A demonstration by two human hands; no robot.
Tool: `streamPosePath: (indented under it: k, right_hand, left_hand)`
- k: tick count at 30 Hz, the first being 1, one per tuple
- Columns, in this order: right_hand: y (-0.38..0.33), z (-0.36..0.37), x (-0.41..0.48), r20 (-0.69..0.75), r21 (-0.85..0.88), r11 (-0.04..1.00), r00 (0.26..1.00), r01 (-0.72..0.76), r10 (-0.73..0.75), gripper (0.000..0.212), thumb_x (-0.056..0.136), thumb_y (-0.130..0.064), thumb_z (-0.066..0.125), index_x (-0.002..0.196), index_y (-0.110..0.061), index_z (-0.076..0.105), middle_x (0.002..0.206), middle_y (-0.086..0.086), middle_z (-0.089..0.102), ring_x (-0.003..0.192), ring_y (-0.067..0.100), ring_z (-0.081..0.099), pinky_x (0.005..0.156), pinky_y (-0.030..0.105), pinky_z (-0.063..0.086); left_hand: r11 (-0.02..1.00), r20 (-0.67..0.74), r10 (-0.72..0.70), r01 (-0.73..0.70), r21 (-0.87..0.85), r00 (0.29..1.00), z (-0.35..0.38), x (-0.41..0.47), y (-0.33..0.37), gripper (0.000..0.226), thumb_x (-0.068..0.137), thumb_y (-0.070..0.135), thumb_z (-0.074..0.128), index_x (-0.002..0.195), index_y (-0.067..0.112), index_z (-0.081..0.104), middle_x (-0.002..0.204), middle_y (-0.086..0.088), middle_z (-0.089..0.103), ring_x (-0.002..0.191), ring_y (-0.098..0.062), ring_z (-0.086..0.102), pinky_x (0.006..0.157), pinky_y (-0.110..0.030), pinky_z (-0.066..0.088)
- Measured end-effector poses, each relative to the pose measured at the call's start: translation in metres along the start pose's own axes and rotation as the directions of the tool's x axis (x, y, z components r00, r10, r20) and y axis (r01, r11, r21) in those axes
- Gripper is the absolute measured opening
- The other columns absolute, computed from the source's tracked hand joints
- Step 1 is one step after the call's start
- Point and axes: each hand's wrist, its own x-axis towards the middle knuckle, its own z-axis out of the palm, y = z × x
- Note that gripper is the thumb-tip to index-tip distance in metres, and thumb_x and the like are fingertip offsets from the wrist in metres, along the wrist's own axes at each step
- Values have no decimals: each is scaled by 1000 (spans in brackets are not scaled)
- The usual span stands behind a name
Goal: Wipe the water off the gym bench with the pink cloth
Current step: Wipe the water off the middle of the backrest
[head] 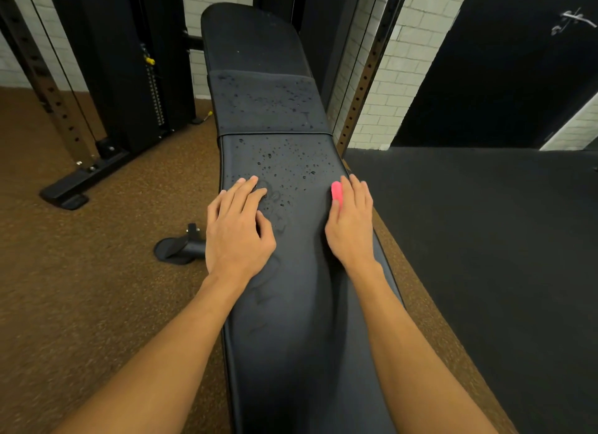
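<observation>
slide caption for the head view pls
Right hand presses pink cloth on droplet-covered gym bench; left hand rests flat.

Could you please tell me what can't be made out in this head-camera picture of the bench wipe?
- Pink cloth: mostly hidden under the right hand; its size and folding are unclear.
- Gym bench: near end cut off by the bottom edge.
- Bench pad under the left hand: covered, so any water there is unseen.
- Bench frame: hidden beneath the pad.
</observation>
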Motion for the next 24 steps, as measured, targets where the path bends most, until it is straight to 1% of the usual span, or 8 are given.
streamPosePath:
  k: [3, 5, 7, 13, 16, 20, 22, 24]
  right_hand:
    - [-17, 10, 6, 42, -2, 990, 989, 144, -143, 52, 115, -24, 34, 163, -4, 38, 171, 14, 34, 163, 34, 20, 135, 47, 16]
    - [-13, 6, -7, 120, -5, 959, 953, 282, -280, 52, 116, -27, 33, 165, -11, 38, 173, 6, 32, 165, 26, 16, 136, 40, 13]
    - [2, -4, -21, 150, -8, 940, 930, 340, -335, 50, 117, -29, 35, 166, -16, 38, 175, 0, 30, 166, 18, 12, 136, 35, 11]
    - [3, 0, 1, -7, 7, 1000, 1000, 22, -22, 51, 116, -23, 38, 165, -7, 37, 174, 12, 30, 165, 32, 17, 134, 51, 19]
    - [-23, 12, 8, 7, 21, 992, 992, 126, -126, 50, 115, -21, 38, 163, -6, 40, 172, 14, 34, 163, 35, 20, 134, 51, 20]
    - [-16, 7, -22, 117, 5, 934, 927, 358, -356, 50, 117, -28, 36, 165, -14, 39, 174, 3, 31, 166, 22, 13, 136, 38, 14]
    - [0, 0, -29, 79, 11, 957, 954, 288, -288, 50, 118, -31, 36, 165, -16, 41, 175, 2, 30, 167, 19, 12, 136, 36, 14]
    - [1, 2, -22, 17, 14, 990, 990, 142, -142, 50, 118, -30, 36, 164, -13, 40, 175, 5, 30, 167, 24, 13, 135, 43, 17]
  left_hand:
    - [1000, -1, -3, 3, 0, 1000, -1, -1, -1, 44, 100, 18, 56, 144, 19, 62, 161, 5, 50, 155, -13, 37, 129, -39, 24]
    - [1000, -1, 1, -1, 1, 1000, -1, -1, 0, 44, 100, 18, 56, 144, 19, 62, 161, 5, 50, 155, -13, 37, 129, -39, 24]
    - [1000, -2, 0, 0, -2, 1000, 0, -1, -1, 44, 100, 18, 56, 144, 19, 62, 161, 5, 50, 155, -13, 37, 129, -39, 24]
    - [1000, -8, -2, 2, 6, 1000, -1, -1, 0, 44, 99, 18, 56, 143, 19, 63, 160, 4, 51, 154, -14, 37, 128, -40, 25]
    - [1000, -10, -5, 5, 7, 1000, -1, -1, 0, 44, 99, 18, 57, 143, 18, 63, 160, 3, 50, 154, -15, 37, 127, -42, 27]
    - [1000, -41, -11, 11, 4, 999, -1, -3, 0, 43, 98, 16, 61, 141, 17, 64, 159, 0, 52, 152, -19, 40, 125, -42, 30]
    - [1000, -51, -22, 22, -1, 998, -1, -3, 0, 43, 98, 17, 61, 140, 16, 64, 159, -1, 52, 152, -20, 41, 125, -41, 30]
    - [999, -55, -30, 31, 9, 998, -1, -3, 0, 43, 98, 17, 60, 140, 15, 64, 158, -1, 52, 152, -21, 40, 125, -40, 29]
